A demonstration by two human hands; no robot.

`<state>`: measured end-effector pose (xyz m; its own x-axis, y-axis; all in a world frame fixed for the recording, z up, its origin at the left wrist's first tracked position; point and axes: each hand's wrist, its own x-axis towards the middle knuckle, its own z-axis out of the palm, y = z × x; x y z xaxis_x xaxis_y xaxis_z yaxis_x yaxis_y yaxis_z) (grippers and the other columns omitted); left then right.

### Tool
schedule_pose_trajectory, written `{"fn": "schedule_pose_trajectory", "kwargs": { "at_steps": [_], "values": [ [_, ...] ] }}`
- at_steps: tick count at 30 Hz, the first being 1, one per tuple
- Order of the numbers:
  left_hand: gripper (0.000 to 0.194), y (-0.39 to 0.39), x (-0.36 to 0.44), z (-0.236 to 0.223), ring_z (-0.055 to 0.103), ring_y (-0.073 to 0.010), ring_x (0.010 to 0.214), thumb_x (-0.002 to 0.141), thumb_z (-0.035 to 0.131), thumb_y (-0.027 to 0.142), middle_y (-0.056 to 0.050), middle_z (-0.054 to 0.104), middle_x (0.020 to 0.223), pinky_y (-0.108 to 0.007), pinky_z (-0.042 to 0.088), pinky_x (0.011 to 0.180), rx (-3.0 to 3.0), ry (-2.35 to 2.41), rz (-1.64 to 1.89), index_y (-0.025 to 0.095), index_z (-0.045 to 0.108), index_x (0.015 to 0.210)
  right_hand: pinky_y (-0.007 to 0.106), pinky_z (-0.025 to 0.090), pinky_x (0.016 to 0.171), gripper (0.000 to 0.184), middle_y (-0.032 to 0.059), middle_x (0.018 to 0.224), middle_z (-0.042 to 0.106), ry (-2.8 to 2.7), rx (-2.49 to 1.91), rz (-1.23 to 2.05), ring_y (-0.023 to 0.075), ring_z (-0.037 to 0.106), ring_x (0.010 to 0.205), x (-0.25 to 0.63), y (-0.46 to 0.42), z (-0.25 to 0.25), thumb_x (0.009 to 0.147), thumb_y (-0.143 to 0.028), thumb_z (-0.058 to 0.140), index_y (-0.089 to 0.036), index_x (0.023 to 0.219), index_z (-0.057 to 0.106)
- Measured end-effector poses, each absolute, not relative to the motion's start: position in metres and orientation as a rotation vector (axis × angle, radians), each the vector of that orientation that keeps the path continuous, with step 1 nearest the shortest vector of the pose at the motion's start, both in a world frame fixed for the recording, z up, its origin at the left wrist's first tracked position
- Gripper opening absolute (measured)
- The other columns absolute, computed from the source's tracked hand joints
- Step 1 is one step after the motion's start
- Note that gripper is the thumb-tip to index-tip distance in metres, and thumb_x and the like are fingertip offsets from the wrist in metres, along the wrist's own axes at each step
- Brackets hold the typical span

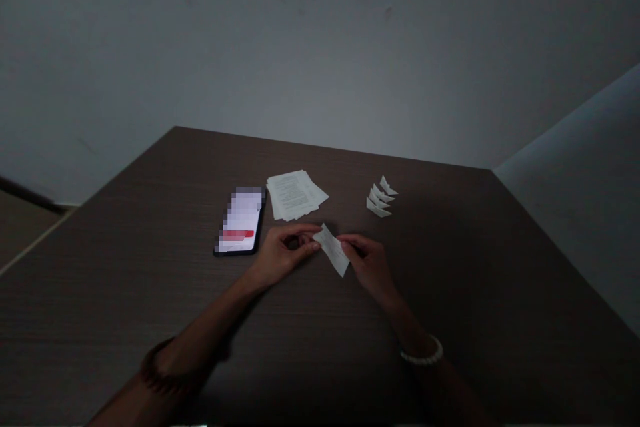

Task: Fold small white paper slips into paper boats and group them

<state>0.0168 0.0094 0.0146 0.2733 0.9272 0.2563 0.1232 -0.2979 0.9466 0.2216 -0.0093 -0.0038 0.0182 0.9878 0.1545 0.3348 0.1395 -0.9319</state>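
Note:
A small white sheet of paper (332, 249), with faint print on it, is held between my two hands above the dark table. My left hand (283, 250) pinches its upper left edge between thumb and fingers. At the right edge, my right hand (369, 260) grips the same paper in a pinch. Beyond my left hand lies a loose stack of printed paper sheets (295, 196). Several small folded paper boats (380, 199) stand in a row past my right hand.
A phone (241, 221) with its screen lit lies left of the paper stack, close to my left hand. The brown wood-grain table (150, 227) reaches back to a grey wall (320, 67). Another wall surface (590, 200) rises along the table's right side.

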Motion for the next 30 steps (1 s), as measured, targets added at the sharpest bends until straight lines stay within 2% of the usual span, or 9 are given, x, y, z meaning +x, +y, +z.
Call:
{"fn": "schedule_pose_trajectory", "kwargs": {
  "at_steps": [13, 17, 21, 30],
  "values": [
    [0.029, 0.009, 0.02, 0.015, 0.058, -0.0136, 0.066, 0.082, 0.066, 0.024, -0.002, 0.064, 0.075, -0.028, 0.048, 0.062, 1.591, 0.946, 1.127, 0.015, 0.064, 0.11, 0.028, 0.05, 0.065, 0.021, 0.0046, 0.089, 0.074, -1.622, -1.296, 0.899, 0.0177, 0.066, 0.074, 0.216, -0.015, 0.0, 0.087, -0.032, 0.058, -0.02, 0.098, 0.073],
    [0.033, 0.009, 0.021, 0.017, 0.057, -0.013, 0.067, 0.081, 0.068, 0.026, -0.002, 0.063, 0.076, -0.027, 0.047, 0.063, 1.507, 0.936, 1.095, 0.014, 0.062, 0.111, 0.029, 0.05, 0.071, 0.025, 0.0052, 0.097, 0.07, -1.744, -1.189, 0.838, 0.0179, 0.064, 0.083, 0.212, -0.018, 0.007, 0.083, -0.033, 0.066, -0.02, 0.103, 0.069],
    [0.035, 0.008, 0.021, 0.019, 0.054, -0.0117, 0.065, 0.078, 0.071, 0.026, 0.0, 0.062, 0.073, -0.026, 0.044, 0.064, 1.468, 0.926, 1.079, 0.014, 0.063, 0.11, 0.028, 0.049, 0.068, 0.031, 0.0045, 0.099, 0.066, -1.794, -1.161, 0.825, 0.0172, 0.062, 0.082, 0.21, -0.018, 0.007, 0.079, -0.036, 0.071, -0.022, 0.105, 0.066],
    [0.035, 0.007, 0.022, 0.02, 0.058, -0.0136, 0.069, 0.078, 0.071, 0.025, -0.002, 0.066, 0.075, -0.028, 0.045, 0.068, 1.456, 0.924, 1.061, 0.014, 0.063, 0.11, 0.031, 0.05, 0.075, 0.017, 0.0045, 0.102, 0.066, -1.765, -1.168, 0.773, 0.0187, 0.063, 0.087, 0.21, -0.018, 0.004, 0.083, -0.031, 0.066, -0.023, 0.098, 0.068]
  ]
}}
